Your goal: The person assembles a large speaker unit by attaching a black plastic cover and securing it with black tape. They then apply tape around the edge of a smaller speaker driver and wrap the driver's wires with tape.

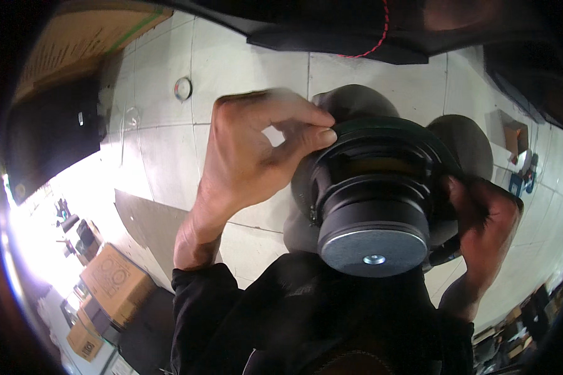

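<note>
A black loudspeaker driver (pixel 375 206) is in front of my body, its round silver-grey magnet back (pixel 374 253) facing me. My left hand (pixel 256 144) is closed in a pinch, thumb and forefinger tips together at the upper left of the driver's rim. Whether a thin strip lies between those fingertips I cannot make out. On the other side, my right hand (pixel 486 219) grips the driver's right edge, its fingers partly in shadow. The front of the driver is turned away from me and hidden.
Under the driver show dark rounded lobes (pixel 466 144), above a white tiled floor (pixel 250 75). A small round roll (pixel 182 89) lies on the floor at left. Cardboard boxes (pixel 116 281) are stacked at lower left. A black panel with red stitching (pixel 331 31) spans the far side.
</note>
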### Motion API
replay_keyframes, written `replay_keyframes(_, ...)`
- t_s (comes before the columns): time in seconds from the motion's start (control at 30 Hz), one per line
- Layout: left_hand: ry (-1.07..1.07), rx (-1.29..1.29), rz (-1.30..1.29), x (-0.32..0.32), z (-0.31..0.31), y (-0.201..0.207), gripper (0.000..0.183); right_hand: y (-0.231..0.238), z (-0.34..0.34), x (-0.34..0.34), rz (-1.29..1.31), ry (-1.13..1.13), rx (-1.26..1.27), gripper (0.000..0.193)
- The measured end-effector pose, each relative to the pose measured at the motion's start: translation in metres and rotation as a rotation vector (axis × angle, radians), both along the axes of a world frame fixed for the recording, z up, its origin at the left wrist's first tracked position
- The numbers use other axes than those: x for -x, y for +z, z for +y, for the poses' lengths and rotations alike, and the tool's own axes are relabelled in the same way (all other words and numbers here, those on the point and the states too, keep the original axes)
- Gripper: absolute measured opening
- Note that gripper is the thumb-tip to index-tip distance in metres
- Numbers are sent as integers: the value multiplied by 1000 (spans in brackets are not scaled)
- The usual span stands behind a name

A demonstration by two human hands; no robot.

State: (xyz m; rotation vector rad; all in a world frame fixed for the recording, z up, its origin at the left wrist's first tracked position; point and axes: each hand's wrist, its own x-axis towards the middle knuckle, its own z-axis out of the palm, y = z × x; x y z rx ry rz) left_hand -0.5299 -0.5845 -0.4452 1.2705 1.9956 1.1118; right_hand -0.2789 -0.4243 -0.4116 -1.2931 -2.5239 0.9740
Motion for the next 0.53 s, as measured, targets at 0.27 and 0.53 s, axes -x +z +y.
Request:
replay_keyframes(0.27, -390, 5, 91, 10, 76, 16, 9, 8, 4, 1, -100, 74, -68, 33)
replay_keyframes(0.53, -628, 423, 81, -12, 125, 41, 11, 8, 6, -6, -170, 122, -62, 36)
